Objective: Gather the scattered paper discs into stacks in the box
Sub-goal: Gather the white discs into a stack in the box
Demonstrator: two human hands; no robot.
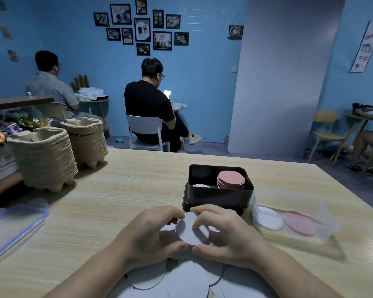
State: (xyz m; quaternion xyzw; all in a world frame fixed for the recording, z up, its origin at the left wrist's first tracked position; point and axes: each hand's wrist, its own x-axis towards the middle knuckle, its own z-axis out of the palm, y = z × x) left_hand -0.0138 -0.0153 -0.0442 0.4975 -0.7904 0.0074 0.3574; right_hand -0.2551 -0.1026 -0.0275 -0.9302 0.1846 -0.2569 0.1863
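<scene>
A small stack of white paper discs (pixel 191 231) is held just above the table between both hands. My left hand (pixel 151 235) grips its left edge with thumb below and fingers on top. My right hand (pixel 222 233) grips the right edge the same way. Several more white discs (pixel 187 280) lie scattered flat on the table under my wrists. Just beyond the hands stands the black box (pixel 218 196), holding a pink disc stack (pixel 230 179) on the right and a low white stack (pixel 201 186) on the left.
A clear plastic container (pixel 293 222) with white and pink discs lies right of the box. A clear lid (pixel 13 224) sits at the left table edge. Two stacks of pulp trays (pixel 43 158) stand at back left. People sit on chairs beyond the table.
</scene>
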